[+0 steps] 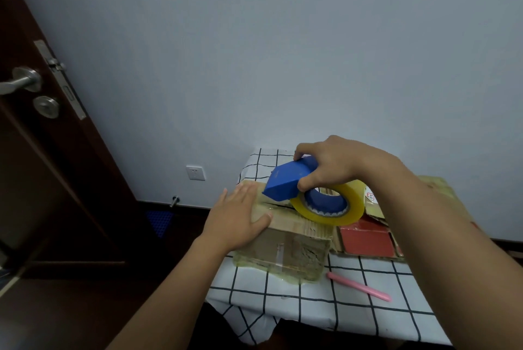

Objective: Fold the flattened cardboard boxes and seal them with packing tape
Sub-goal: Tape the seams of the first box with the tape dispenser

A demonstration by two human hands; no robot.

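Two hands work over a box (285,239) standing on the checked counter (353,307). Left hand (236,220) lies flat, fingers spread, pressing the box's top near its left edge. Right hand (331,165) grips the blue dispenser (285,179), fingers curled round it, its yellowish tape roll (328,202) just above the top seam. Flattened boxes (368,236) lie just right; a pink pen (358,286) rests nearby.
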